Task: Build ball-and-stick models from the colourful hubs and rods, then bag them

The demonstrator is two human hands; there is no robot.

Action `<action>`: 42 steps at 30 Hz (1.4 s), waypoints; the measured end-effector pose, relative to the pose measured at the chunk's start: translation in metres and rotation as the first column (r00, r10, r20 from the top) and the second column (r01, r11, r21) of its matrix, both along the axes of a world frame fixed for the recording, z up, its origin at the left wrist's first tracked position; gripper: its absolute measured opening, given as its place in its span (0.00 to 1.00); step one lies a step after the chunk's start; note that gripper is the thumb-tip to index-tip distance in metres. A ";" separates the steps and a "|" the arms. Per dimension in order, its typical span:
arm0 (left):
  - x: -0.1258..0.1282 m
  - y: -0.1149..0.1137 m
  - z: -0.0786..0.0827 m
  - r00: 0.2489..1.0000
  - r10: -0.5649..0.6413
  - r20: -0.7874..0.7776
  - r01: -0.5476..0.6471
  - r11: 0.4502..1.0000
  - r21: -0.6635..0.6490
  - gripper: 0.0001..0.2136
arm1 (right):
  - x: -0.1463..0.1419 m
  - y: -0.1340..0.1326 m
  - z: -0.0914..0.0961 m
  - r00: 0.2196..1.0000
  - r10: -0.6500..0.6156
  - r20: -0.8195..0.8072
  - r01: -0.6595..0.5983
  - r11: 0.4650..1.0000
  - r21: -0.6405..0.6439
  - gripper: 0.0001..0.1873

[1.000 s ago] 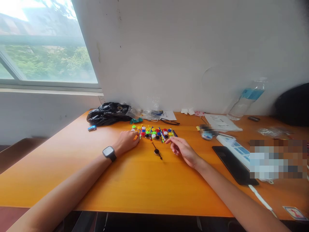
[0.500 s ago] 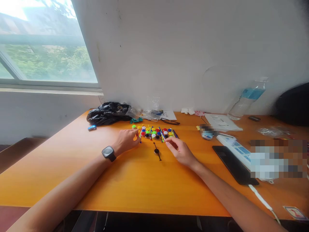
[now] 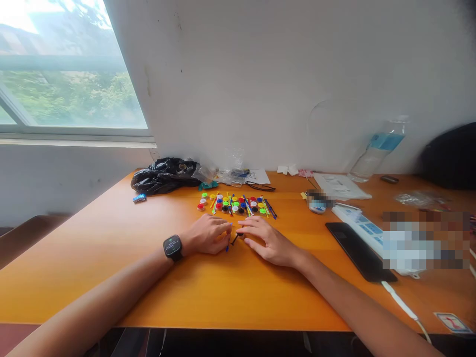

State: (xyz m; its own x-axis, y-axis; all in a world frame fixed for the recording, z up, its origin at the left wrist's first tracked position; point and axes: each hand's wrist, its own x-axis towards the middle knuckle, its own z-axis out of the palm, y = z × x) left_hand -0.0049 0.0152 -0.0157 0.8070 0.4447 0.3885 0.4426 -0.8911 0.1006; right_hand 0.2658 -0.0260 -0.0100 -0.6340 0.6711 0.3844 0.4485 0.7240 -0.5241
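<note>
My left hand (image 3: 211,234) pinches a thin blue plastic stick (image 3: 227,247), held nearly upright just above the table in front of me. Close by on the right, my right hand (image 3: 269,241) has its fingertips and thumb about a small black disc piece with a black stick (image 3: 234,240) on it. Part of that black piece is hidden by the fingers. Behind both hands lies a group of small coloured round pieces (image 3: 223,202) in red, white, yellow, green, blue and black. Thin coloured sticks (image 3: 247,205) lie among them in bundles.
The wooden table (image 3: 178,292) reaches to the wall. A black plastic bag (image 3: 163,176) lies at the back left, near a small blue packet (image 3: 140,198). To the right are a phone (image 3: 359,250) on a cable, a white power strip (image 3: 359,225) and a clear bottle (image 3: 379,151).
My left hand has come from the coloured pieces toward me and right, bringing the blue stick. My right hand has moved left onto the black piece, whose stick now slants the other way.
</note>
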 end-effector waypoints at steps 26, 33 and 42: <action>0.012 -0.005 0.004 0.998 -0.055 -0.015 0.052 0.987 -0.151 0.10 | 0.101 0.059 0.020 0.756 -0.633 -0.168 0.636 0.650 0.416 0.10; 0.011 -0.003 0.001 0.998 -0.066 0.024 0.069 0.983 -0.167 0.13 | 0.120 0.060 0.027 0.683 -0.669 -0.293 0.710 0.514 0.482 0.17; 0.011 0.001 0.002 0.993 -0.100 0.059 0.111 0.971 -0.211 0.17 | 0.117 0.042 0.035 0.568 -0.612 0.550 0.659 0.739 0.141 0.17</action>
State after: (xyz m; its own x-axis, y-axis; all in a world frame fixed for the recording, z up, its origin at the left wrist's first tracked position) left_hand 0.0059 0.0158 -0.0136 0.8366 0.4350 0.3329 0.3374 -0.8880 0.3125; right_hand 0.3830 0.0159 0.0249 -0.1079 0.9922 0.0626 0.9902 0.1128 -0.0824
